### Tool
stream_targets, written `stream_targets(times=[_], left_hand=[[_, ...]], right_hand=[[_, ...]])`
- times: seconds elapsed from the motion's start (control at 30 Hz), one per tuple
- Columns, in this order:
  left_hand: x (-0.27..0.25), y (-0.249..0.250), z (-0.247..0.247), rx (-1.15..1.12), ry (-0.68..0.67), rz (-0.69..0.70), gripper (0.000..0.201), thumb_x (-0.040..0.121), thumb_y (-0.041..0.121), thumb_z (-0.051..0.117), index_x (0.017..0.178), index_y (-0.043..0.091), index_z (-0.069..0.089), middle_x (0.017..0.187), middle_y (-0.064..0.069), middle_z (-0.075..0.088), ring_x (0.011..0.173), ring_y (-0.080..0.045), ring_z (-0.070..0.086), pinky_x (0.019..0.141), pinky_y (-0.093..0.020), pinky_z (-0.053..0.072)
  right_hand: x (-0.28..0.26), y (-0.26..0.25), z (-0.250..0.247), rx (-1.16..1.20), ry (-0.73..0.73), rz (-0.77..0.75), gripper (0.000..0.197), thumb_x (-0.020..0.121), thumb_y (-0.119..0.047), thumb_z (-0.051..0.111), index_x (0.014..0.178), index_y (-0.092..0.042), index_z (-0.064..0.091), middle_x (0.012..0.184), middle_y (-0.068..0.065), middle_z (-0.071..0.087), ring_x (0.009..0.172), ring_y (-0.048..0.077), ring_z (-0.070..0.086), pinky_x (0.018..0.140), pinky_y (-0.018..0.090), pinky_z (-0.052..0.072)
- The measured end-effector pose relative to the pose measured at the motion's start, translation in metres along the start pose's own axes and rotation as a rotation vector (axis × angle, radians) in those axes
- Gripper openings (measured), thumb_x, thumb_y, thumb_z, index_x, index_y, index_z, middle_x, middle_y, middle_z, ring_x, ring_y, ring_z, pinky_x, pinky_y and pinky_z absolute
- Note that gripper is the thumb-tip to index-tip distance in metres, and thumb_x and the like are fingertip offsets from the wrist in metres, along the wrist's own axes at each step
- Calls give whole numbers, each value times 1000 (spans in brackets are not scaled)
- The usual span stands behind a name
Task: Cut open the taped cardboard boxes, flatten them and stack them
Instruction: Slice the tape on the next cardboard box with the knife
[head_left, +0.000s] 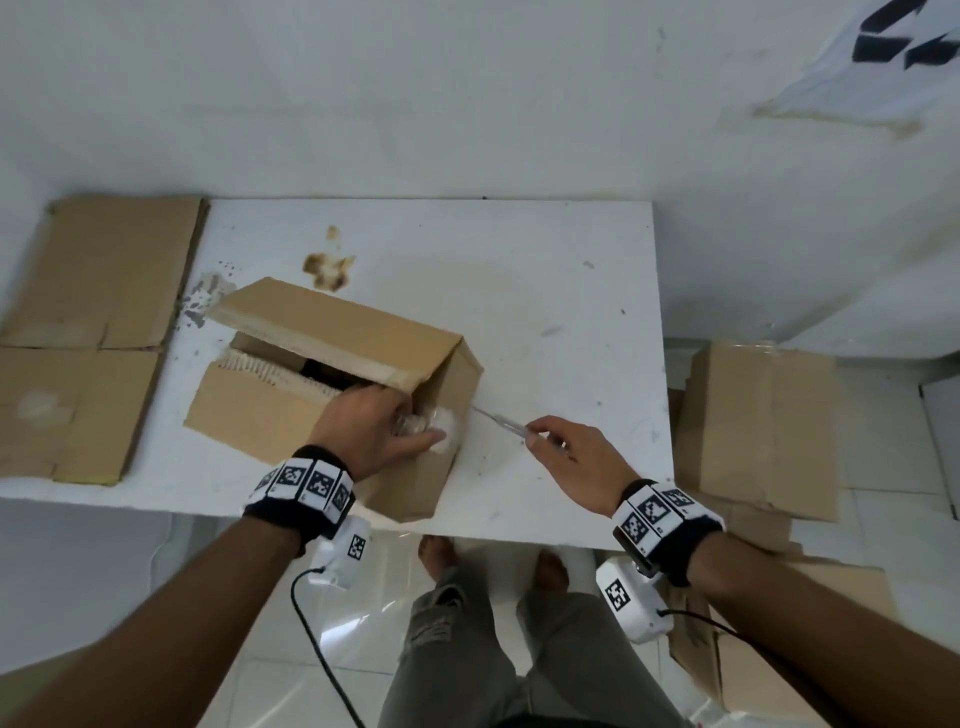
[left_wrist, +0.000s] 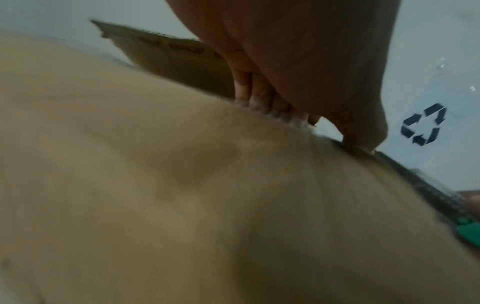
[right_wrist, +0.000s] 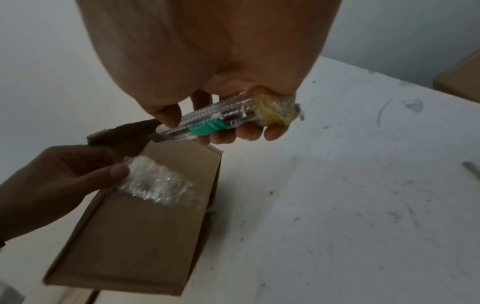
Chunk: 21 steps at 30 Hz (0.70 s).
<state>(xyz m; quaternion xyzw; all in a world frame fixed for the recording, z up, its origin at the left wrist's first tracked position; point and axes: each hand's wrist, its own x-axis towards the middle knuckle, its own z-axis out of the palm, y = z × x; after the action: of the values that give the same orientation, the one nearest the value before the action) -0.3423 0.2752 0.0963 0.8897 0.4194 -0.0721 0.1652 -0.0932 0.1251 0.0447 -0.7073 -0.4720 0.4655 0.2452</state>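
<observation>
A brown cardboard box (head_left: 332, 395) sits on the white table (head_left: 545, 291), its top flaps parted along a torn seam. My left hand (head_left: 379, 431) rests on the box's right end and pinches a crumpled wad of clear tape (head_left: 431, 423), also seen as tape (right_wrist: 155, 185) between thumb and fingers. My right hand (head_left: 566, 457) grips a clear utility knife (right_wrist: 207, 121) with a green slider. Its blade (head_left: 493, 415) points at the box's right end, close to the tape. In the left wrist view the box (left_wrist: 182, 195) fills the frame and the left hand's fingers (left_wrist: 257, 96) curl over its edge.
Flattened cardboard (head_left: 88, 332) lies stacked on the table's left side. Another closed box (head_left: 763, 421) stands on the floor to the right, with more flat cardboard (head_left: 810, 623) below it. A white wall rises behind the table. My legs (head_left: 493, 649) stand at the near edge.
</observation>
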Motion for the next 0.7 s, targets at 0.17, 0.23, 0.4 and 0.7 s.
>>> stream_targets(times=[0.17, 0.23, 0.4, 0.7], left_hand=[[5, -3, -4, 227, -213, 152, 125, 55, 104, 40, 154, 29, 36, 158, 8, 39, 146, -19, 32, 123, -46, 15], [-4, -7, 9, 338, -389, 152, 150, 49, 101, 53, 162, 19, -3, 170, 1, 1, 156, -23, 1, 126, -51, -3], [3, -6, 34, 392, -292, 125, 151, 48, 90, 68, 160, 12, 3, 164, -11, 15, 151, -36, 13, 125, -57, 2], [9, -7, 17, 487, -17, 204, 135, 36, 104, 53, 131, 8, 58, 128, -10, 50, 116, -32, 45, 104, -53, 32]], right_hand=[[3, -14, 3, -17, 13, -46, 30, 101, -45, 48, 119, -26, 62, 90, -9, 64, 79, 9, 59, 75, 32, 51], [4, -11, 9, -78, -18, -47, 32, 99, -51, 45, 117, -30, 62, 94, -8, 65, 84, 13, 61, 81, 38, 53], [3, 5, 17, -334, 39, -26, 34, 97, -53, 41, 119, -35, 60, 100, -7, 65, 92, 19, 60, 90, 42, 45], [13, 2, 8, -528, 102, -209, 38, 97, -49, 45, 127, -32, 61, 98, -5, 62, 89, 20, 53, 88, 42, 41]])
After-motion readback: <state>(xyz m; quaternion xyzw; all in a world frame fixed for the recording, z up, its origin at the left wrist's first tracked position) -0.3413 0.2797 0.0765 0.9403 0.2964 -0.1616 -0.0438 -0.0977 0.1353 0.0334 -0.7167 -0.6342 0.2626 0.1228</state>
